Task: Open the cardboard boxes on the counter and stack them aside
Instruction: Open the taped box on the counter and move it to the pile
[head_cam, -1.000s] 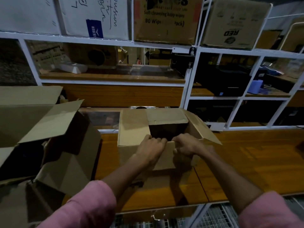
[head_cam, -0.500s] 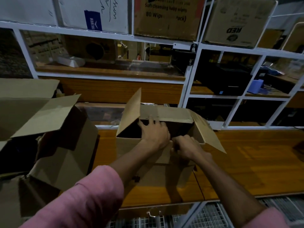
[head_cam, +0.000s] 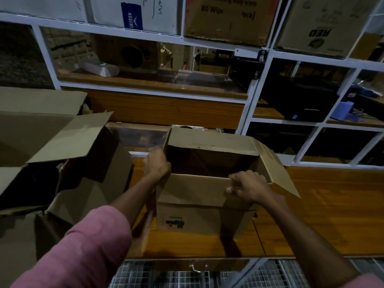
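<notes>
At frame centre the cardboard box sat open on the counter. The left hand gripped its left flap; the right hand pinched the near flap. Uneven pulling could tear a flap or drag the box off the edge.

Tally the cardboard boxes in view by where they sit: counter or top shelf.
Counter: 2, the box being opened and the opened box lying to its left.
Top shelf: 3, the white box, the baby-wipes box and the RED box.
Total: 5.
</notes>
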Demonstrator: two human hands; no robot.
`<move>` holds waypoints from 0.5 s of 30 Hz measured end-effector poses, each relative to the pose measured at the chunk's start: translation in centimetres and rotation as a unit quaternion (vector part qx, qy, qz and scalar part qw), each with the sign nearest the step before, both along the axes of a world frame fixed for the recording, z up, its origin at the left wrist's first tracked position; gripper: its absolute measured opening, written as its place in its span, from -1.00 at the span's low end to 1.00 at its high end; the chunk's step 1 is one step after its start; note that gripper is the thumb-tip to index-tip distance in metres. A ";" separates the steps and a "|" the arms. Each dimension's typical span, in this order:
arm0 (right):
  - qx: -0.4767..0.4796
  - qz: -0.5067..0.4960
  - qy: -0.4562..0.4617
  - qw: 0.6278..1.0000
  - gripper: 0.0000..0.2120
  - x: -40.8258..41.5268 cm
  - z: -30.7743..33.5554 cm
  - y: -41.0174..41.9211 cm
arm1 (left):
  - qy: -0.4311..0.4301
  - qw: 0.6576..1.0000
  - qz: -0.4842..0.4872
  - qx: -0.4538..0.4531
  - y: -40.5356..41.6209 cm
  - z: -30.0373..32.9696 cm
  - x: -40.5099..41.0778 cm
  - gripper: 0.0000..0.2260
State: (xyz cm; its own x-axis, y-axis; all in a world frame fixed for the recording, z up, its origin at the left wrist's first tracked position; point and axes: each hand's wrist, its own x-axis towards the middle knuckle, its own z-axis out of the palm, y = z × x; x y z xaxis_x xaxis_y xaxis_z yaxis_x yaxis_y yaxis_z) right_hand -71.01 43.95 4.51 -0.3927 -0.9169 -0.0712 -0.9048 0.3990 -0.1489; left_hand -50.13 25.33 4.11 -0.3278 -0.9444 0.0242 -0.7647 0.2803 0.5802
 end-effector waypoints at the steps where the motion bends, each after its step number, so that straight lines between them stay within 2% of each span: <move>1: 0.001 0.002 0.000 1.000 -0.94 -0.1 0.0 0.2 | -0.003 1.000 -0.006 -0.004 0.0 0.0 0.0 -0.75; 7: 0.051 0.024 -0.053 0.997 -0.88 -1.0 0.7 0.8 | -0.021 0.999 -0.030 -0.019 1.0 -0.6 1.3 -0.76; 11: 0.027 -0.007 -0.171 0.985 -0.46 -1.1 1.5 0.4 | -0.019 0.996 -0.049 -0.068 1.6 -0.4 1.3 -0.70; 12: 0.006 -0.022 -0.197 0.980 -0.43 -0.9 1.6 0.0 | -0.010 0.995 -0.054 -0.089 1.7 -0.4 1.2 -0.66; 15: -0.026 -0.027 -0.221 0.975 -0.61 -0.4 1.5 -1.7 | -0.037 0.980 -0.052 -0.191 1.7 -0.5 0.3 -0.63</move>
